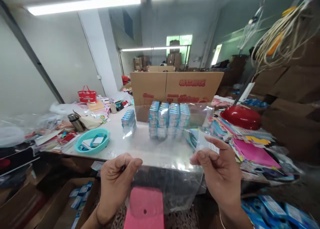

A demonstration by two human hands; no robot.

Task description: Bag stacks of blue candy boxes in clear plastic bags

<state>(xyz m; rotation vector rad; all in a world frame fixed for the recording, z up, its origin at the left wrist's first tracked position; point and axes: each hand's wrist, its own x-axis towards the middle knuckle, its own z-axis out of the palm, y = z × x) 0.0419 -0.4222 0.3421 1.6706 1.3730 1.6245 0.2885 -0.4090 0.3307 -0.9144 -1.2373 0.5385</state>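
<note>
A large clear plastic bag (pixel 172 185) is stretched between my two hands above the table's front edge. My left hand (pixel 116 177) is closed, thumb and fingers pinching the bag's left side. On the other side, my right hand (pixel 221 170) pinches the film between thumb and fingers, with the index finger raised. Through the film I see stacked small blue boxes (pixel 169 114) standing in columns on the white table (pixel 147 154). A shorter stack of the same boxes (pixel 128 118) stands to their left.
A turquoise basin (pixel 92 149) holding cards sits left, near a steel thermos (pixel 75 123). Behind the stacks rises a cardboard carton (pixel 150 84). A red lampshade (pixel 241 117) hangs over papers at right. Below are a pink stool (pixel 145 210) and cartons of blue boxes (pixel 81 195).
</note>
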